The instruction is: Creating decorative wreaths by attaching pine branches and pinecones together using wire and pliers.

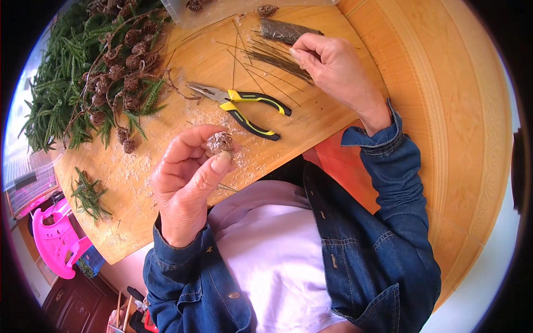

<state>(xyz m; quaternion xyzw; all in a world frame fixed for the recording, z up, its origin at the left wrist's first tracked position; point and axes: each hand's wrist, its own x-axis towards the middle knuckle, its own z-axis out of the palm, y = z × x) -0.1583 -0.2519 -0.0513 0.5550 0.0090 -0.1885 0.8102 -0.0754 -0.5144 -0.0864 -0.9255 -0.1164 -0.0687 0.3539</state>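
Note:
My left hand (186,180) is raised over the near edge of the wooden table (311,119) and pinches a small brown pine cone (220,142) between thumb and fingers. My right hand (333,66) reaches to the far side and rests its fingers on a bundle of thin dark wires (275,58) fanned out on the wood; whether it grips one I cannot tell. Yellow-and-black long-nose pliers (244,105) lie on the table between the two hands, jaws pointing left.
A heap of green conifer branches with several pine cones (105,72) covers the table's far left. A small green sprig (89,194) lies near the left edge. Pale crumbs dust the wood. A pink plastic chair (55,236) stands below left. A clear plastic box (222,8) sits at the far edge.

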